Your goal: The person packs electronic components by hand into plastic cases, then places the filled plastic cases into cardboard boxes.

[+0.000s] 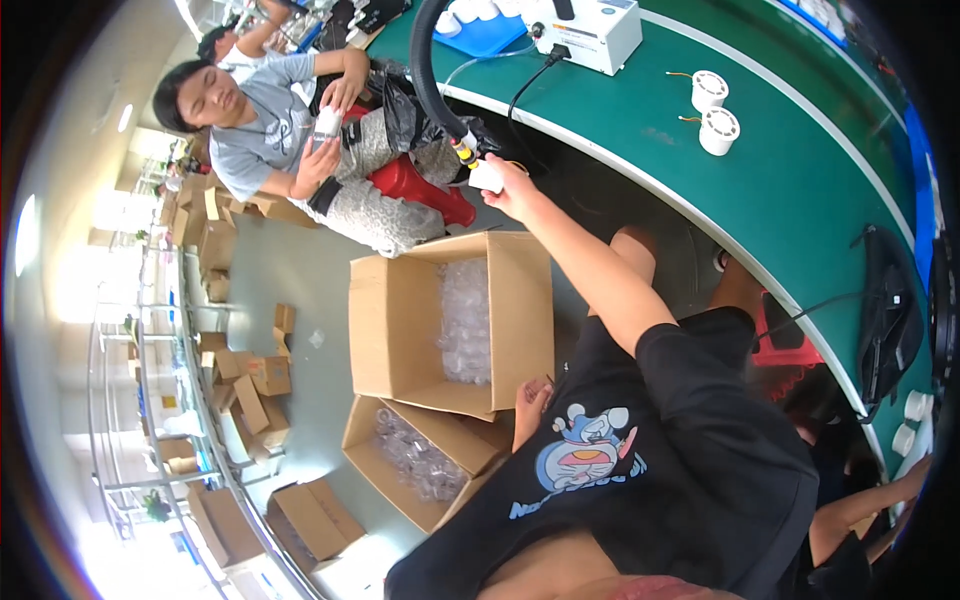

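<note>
My right hand point(512, 190) reaches out over the gap beside the green table and grips a small white plastic piece point(486, 177). The piece sits right at the yellow-and-black tip point(465, 153) of a thick black hose point(424, 75); whether they touch is hard to tell. My left hand point(534, 394) stays low by my shirt, its fingers curled and nothing visible in them. Beside it stands an open cardboard box point(520, 320) with clear plastic parts point(465, 325) inside. Two white round slotted housings point(718, 131) with short wires stand on the green table point(660, 150).
A white machine point(590, 35) with a black cable stands on the table. A seated co-worker point(270, 130) holds a white item at the left. A second open box point(420, 460) of clear parts, a red stool point(425, 192), a black bag point(888, 310) and another person's arms point(865, 505) surround me.
</note>
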Demonstrator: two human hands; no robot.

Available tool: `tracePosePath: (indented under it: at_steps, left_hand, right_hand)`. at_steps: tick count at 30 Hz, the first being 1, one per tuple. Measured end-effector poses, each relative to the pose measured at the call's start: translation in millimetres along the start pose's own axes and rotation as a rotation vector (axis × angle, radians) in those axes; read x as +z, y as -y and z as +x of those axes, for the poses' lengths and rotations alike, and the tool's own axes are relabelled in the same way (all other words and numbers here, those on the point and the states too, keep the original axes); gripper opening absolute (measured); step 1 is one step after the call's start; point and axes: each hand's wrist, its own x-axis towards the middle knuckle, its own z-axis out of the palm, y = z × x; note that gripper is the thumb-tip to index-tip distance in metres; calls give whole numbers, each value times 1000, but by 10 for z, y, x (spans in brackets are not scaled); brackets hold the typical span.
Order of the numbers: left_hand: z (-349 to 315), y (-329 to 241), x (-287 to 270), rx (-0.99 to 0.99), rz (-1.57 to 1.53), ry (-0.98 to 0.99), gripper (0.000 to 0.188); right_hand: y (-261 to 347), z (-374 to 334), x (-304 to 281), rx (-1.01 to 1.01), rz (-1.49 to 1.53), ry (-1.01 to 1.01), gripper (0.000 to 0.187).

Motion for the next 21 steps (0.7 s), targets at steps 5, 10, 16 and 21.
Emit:
tracePosePath:
  at_steps: [5,10,16,21]
  left_hand:
    - [173,-428,-29,14,-191,-125,51]
    - [802,-1198,271,165,-19,137,54]
    - [830,-2237,1553,195,126,767,57]
    - [600,-2475,2454,665,589,995,62]
  right_hand:
    - [-526,-709,-207,160,28,31,42]
    - [-430,-2512,-1737,231,343,14,42]
    - [518,-4544,-1398,-239,116,-166,38]
    - [682,-4763,-1170,-442,-1280,-515,52]
